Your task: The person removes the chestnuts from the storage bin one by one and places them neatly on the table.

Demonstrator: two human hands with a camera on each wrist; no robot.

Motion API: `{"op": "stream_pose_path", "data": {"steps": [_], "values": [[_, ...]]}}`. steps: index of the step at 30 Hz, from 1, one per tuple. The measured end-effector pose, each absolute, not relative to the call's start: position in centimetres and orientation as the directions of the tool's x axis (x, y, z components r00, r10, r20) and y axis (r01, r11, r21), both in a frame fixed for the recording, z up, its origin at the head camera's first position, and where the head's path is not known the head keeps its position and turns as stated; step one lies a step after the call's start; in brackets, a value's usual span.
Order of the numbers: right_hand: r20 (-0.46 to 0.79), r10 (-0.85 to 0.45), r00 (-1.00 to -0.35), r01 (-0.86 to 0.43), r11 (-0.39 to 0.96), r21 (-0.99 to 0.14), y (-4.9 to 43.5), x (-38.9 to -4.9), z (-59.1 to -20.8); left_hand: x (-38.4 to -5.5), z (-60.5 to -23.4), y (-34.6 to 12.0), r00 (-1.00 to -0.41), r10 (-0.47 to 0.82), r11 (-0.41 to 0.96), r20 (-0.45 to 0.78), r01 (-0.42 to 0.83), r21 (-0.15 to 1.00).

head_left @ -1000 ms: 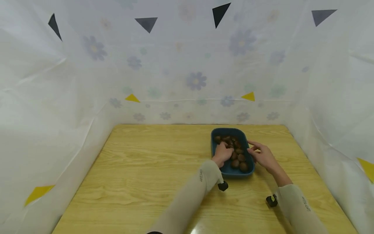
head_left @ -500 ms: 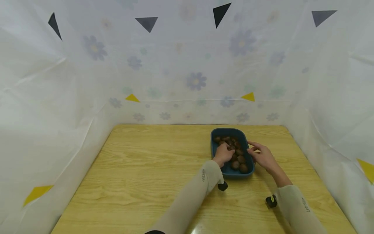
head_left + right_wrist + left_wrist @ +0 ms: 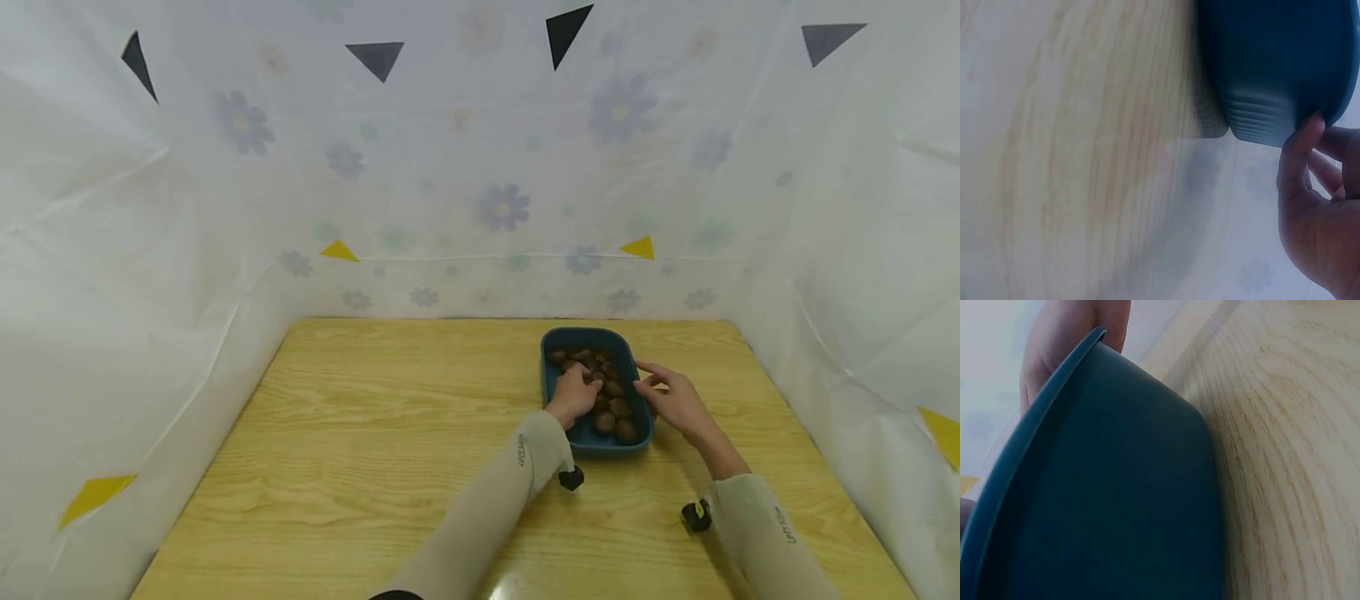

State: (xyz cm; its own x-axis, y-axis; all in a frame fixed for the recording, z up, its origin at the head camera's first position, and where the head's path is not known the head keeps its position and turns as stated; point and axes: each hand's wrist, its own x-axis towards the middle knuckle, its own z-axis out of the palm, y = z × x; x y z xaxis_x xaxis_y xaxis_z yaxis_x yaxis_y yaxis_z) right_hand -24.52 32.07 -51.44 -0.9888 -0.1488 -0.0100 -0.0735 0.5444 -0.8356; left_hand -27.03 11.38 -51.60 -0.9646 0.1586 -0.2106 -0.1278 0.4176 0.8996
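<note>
A dark blue rectangular tub (image 3: 609, 452) stands on the right part of the table, holding several brown, rounded nuts that look like chestnuts (image 3: 619, 407). My left hand (image 3: 573, 395) reaches into it from the near left, bent down among the nuts. Its fingertips are hidden, so whether it grips one cannot be seen. At the tub's right side, the thumb and extended fingers of my right hand (image 3: 673, 402) touch the wall near the rim. The right wrist view shows that thumb of the right hand (image 3: 1319, 206) against the outer wall. The tub's near wall (image 3: 1116, 475) fills much of the left wrist view.
The wood-grain table (image 3: 360, 442) extends left and in front of the tub. White flowered sheeting (image 3: 450, 167) encloses it at the back and sides. A small black device (image 3: 572, 477) hangs below the left cuff, another black device (image 3: 696, 517) below the right.
My left hand has shifted very slightly within the tub, and a few nuts beside it have moved a little. The right hand and the tub stay in place.
</note>
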Motion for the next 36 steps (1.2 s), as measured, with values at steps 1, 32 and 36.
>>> {"op": "stream_pose_path", "data": {"steps": [1, 32, 36], "values": [[-0.007, -0.15, -0.989, -0.077, 0.548, -0.833, 32.1, -24.5, -51.4, -27.1, -51.6, 11.4, -0.966, 0.154, 0.42, -0.208, -0.127, 0.899], [0.003, -0.139, -0.99, -0.085, 0.592, -0.801, 31.8, -24.7, -51.2, -27.8, -49.0, 8.2, -0.984, 0.167, 0.242, -0.065, -0.023, 0.97], [-0.003, -0.14, -0.99, -0.082, 0.598, -0.797, 31.7, -24.6, -51.2, -28.1, -48.4, 6.6, -0.985, 0.164, 0.218, -0.055, -0.019, 0.976]]}}
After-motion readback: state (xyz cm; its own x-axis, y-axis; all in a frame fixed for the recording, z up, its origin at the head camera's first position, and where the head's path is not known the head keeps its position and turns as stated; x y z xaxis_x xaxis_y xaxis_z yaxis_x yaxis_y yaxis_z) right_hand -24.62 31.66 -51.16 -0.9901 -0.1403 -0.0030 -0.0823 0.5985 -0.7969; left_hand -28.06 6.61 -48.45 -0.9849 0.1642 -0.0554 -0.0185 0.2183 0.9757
